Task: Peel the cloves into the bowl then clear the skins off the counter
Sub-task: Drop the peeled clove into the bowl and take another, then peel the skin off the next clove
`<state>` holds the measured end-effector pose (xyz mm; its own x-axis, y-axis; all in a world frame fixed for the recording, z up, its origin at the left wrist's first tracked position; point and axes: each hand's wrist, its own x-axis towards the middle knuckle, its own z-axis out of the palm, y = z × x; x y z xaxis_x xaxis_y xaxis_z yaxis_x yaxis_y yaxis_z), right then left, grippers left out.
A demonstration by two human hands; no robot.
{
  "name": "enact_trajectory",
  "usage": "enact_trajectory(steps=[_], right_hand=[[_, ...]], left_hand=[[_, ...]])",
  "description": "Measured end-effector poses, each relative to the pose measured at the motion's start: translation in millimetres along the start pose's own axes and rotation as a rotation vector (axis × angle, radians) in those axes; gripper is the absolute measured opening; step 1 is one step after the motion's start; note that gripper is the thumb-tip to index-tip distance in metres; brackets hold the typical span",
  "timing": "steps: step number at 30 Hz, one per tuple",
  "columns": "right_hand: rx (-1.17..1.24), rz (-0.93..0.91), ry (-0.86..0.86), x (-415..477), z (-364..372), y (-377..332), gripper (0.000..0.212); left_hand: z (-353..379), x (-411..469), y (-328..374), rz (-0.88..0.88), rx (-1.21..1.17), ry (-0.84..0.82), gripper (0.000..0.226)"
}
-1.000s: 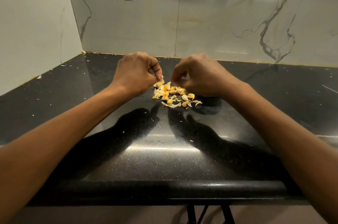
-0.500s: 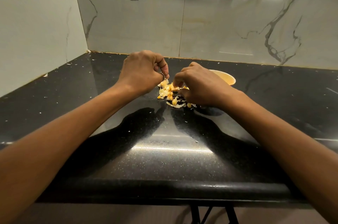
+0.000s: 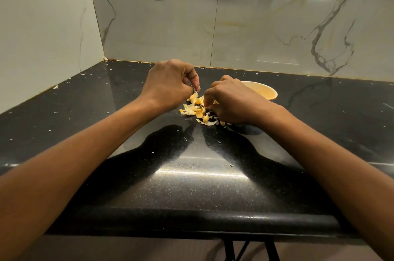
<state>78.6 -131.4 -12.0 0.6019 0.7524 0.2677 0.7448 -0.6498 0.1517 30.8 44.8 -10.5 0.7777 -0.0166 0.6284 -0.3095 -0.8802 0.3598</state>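
Hovering over the counter (image 3: 85,124), the left hand (image 3: 170,83) has its fingers curled tight, thumb meeting forefinger, though whether they pinch anything cannot be told. Beside it the skins (image 3: 195,109) lie heaped between the hands, and the right hand (image 3: 232,105) curls its fingertips into them, seemingly pinching some, with the bowl (image 3: 269,93) just behind. Gathering the skins seems the step in hand; next, both hands must scoop the light flakes together without scattering them.

Warm, dim light from high at 12 o'clock throws two dark shadows toward 6 o'clock on the glossy desk (image 3: 341,115). A glare streak sits below centre. Edges bow outward, and focus is sharp.
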Motion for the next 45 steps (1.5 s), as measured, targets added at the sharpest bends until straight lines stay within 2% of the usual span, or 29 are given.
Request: enact_trajectory(steps=[5, 9, 13, 15, 19, 22, 29, 38, 42, 45], right_hand=[[-0.029, -0.004, -0.021, 1, 3, -2, 0.018], [0.040, 0.026, 0.025, 0, -1, 1, 0.019], [0.160, 0.039, 0.092, 0, -6, 5, 0.018], [0.228, 0.051, 0.120, -1, -7, 6, 0.017], [0.482, 0.118, 0.155, -3, -11, 5, 0.014], [0.580, 0.131, 0.163, -3, -14, 3, 0.010], [0.635, 0.125, 0.177, -3, -15, 8, 0.020], [0.529, 0.044, 0.263, -1, -11, 9, 0.024], [0.506, 0.034, 0.281, -2, -12, 7, 0.026], [0.538, 0.051, 0.323, -3, -13, 6, 0.020]], left_hand=[[4, 1, -3, 0.002, -0.048, 0.011, 0.042], [4, 1, -3, 0.005, -0.049, -0.041, 0.048], [2, -1, 0, -0.007, -0.117, -0.184, 0.023], [4, -2, -1, -0.012, -0.142, -0.228, 0.025], [9, -2, -3, 0.018, -0.150, -0.210, 0.019], [8, -2, -2, 0.047, -0.183, -0.179, 0.015], [7, -2, -2, -0.045, -0.205, -0.175, 0.016], [5, -2, 1, -0.106, -0.227, -0.195, 0.014], [2, -3, 3, -0.254, -0.423, -0.205, 0.016], [0, -5, 6, -0.328, -0.590, -0.245, 0.016]])
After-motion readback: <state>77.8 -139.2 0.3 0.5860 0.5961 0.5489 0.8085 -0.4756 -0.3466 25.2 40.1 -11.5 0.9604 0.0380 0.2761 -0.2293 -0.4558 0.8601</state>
